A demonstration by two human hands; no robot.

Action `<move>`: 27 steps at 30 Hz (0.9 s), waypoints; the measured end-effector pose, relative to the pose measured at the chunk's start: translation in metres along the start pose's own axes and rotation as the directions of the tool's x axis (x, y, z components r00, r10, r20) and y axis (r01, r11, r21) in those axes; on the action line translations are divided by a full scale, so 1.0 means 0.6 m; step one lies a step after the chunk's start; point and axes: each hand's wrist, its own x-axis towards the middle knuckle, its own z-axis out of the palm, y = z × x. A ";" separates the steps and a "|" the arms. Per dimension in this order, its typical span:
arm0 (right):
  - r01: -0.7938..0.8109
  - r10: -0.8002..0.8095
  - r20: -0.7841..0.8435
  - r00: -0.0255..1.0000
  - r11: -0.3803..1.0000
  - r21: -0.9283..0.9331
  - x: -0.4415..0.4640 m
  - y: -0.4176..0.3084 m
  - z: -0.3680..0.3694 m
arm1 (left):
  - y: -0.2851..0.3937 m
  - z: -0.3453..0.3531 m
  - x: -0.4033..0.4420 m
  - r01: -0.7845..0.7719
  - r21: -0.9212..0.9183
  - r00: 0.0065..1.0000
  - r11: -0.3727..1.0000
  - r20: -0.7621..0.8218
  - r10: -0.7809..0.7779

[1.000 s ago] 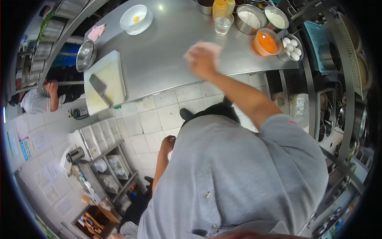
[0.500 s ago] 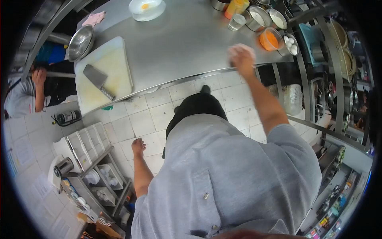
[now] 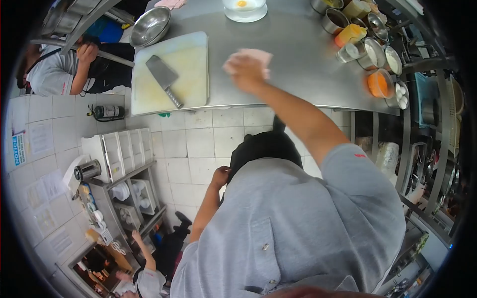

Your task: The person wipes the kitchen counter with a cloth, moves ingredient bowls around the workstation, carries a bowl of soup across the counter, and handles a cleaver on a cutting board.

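Note:
My right hand (image 3: 247, 72) is closed over a pink cloth (image 3: 264, 57), pressing it flat on the steel table (image 3: 293, 39). To its left lies a white cutting board (image 3: 194, 54) with a cleaver (image 3: 161, 72) resting on it. My left hand (image 3: 220, 177) is low beside my hip against the dark trousers. Its fingers are loosely bent, partly hidden, and no object shows in them. Behind the cloth, a clear bowl (image 3: 244, 9) with an egg in it stands on a white plate (image 3: 248, 19).
A steel bowl (image 3: 150, 27) sits behind the board. At the right end stand an orange-filled tub (image 3: 378, 84), eggs (image 3: 401, 94), a glass (image 3: 347, 52) and a yellow bottle (image 3: 351, 35). One co-worker (image 3: 54, 72) is at left, another (image 3: 151, 280) lower left. A shelf unit (image 3: 134, 181) stands left.
My right hand has swept the pink cloth leftward from the table's right front edge toward the board. My left hand has come in to my hip. A second co-worker has appeared at lower left.

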 end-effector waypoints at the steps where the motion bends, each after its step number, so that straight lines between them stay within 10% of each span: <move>1: 0.011 -0.029 0.142 0.989 0.992 0.129 0.013 -0.063 -0.005 | -0.008 0.005 -0.005 0.018 -0.029 1.000 0.999 0.021 -0.017; 4: -0.208 0.174 0.125 0.977 0.906 0.369 -0.012 -0.191 -0.020 | 0.018 -0.044 -0.027 0.061 0.146 0.960 0.987 0.261 -0.098; 8: 0.047 -0.106 0.126 0.986 0.917 0.397 -0.122 -0.077 -0.087 | 0.137 -0.110 -0.166 -0.400 0.370 0.915 0.839 0.099 0.392; 11: 0.226 -0.204 -0.102 0.974 0.914 0.338 -0.208 0.046 -0.152 | -0.135 -0.060 -0.020 0.001 0.038 0.987 0.999 0.161 -0.007; 18: -0.377 0.380 -0.031 0.924 0.923 0.080 -0.434 0.310 -0.300 | -0.143 -0.036 0.045 -0.124 0.210 0.973 0.970 0.216 0.077; 20: -0.839 0.838 -0.055 0.544 0.542 -0.041 -0.459 0.324 -0.296 | -0.117 -0.036 0.080 -0.180 0.230 0.962 0.956 0.242 0.123; 27: -0.869 0.870 -0.063 0.489 0.492 0.051 -0.451 0.257 -0.283 | 0.036 -0.073 0.234 -0.346 0.023 0.919 0.938 0.211 0.334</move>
